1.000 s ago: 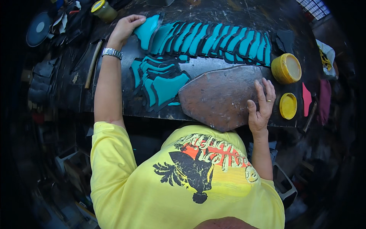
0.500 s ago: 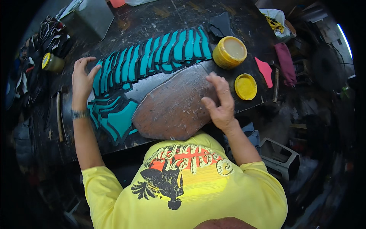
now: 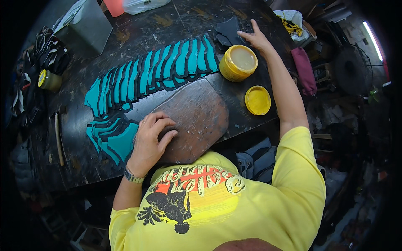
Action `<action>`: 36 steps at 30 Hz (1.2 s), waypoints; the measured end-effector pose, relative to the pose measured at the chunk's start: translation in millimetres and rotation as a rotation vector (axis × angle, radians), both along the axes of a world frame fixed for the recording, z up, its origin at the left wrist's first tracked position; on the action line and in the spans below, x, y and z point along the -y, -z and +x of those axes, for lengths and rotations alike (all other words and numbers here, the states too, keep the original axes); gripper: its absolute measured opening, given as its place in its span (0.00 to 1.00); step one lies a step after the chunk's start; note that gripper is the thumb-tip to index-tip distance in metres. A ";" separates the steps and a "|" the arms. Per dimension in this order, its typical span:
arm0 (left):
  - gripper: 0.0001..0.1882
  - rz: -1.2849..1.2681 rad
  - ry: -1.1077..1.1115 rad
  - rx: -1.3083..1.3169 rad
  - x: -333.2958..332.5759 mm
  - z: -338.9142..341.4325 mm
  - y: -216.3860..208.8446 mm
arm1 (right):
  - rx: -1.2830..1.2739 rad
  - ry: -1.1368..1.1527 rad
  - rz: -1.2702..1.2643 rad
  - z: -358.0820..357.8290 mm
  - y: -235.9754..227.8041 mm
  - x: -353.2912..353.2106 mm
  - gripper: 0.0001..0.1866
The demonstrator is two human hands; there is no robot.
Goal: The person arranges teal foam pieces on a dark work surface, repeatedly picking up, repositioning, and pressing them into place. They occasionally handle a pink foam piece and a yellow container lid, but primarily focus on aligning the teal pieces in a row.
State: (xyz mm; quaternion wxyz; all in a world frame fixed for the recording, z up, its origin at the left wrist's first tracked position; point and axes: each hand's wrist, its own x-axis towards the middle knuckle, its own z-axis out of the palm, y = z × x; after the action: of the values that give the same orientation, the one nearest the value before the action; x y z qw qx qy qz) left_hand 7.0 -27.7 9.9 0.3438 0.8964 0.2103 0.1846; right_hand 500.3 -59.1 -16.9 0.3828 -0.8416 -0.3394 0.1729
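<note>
My left hand [image 3: 151, 140] rests at the left side of a worn brown board [image 3: 197, 117], fingers loosely bent and apart, with nothing visible in them. My right hand [image 3: 256, 39] stretches out to the far right with thumb and fingers spread. Its fingers come close to a black cut piece [image 3: 228, 31]; I cannot tell if they touch it. Beyond the board runs a long overlapping row of teal pieces with black edges [image 3: 146, 73]. A smaller stack of teal pieces [image 3: 121, 142] lies beside my left hand.
An open yellow tub [image 3: 234, 73] of pale paste and its yellow lid [image 3: 258, 101] stand right of the board. A hammer [image 3: 58, 138], a yellow-lidded jar [image 3: 50, 80] and a grey box [image 3: 86, 31] are at the left. A dark red roll [image 3: 304, 72] lies beyond my right forearm.
My left hand has moved from the left end of the teal row to the board. The right hand has left the board's right side and reached far forward, past the tub.
</note>
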 end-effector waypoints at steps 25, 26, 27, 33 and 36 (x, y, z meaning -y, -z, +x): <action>0.10 -0.150 -0.089 0.137 2.3 4.2 0.7 | -0.011 -0.184 0.912 -21.2 -52.7 -31.8 0.49; 0.10 -0.233 -0.064 0.161 1.1 4.5 -0.7 | 0.029 -0.290 1.004 -39.0 -73.0 -28.5 0.49; 0.10 -0.319 -0.043 0.183 -0.1 5.3 -1.4 | -0.032 -0.387 1.063 -62.1 -89.1 -22.2 0.50; 0.25 -1.031 0.104 0.389 -3.2 17.1 10.9 | -0.016 -0.669 0.815 -225.6 -96.8 52.0 0.47; 0.28 -1.127 0.014 0.451 -2.6 15.5 17.1 | -0.404 -0.696 0.775 -270.7 -77.1 70.8 0.48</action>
State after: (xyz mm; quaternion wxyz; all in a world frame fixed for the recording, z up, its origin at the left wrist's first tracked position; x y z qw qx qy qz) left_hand 22.6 -25.2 -7.1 0.8029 0.5164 0.1920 0.2278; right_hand 229.5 -129.9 60.2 0.6420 -0.4280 -0.5558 0.3095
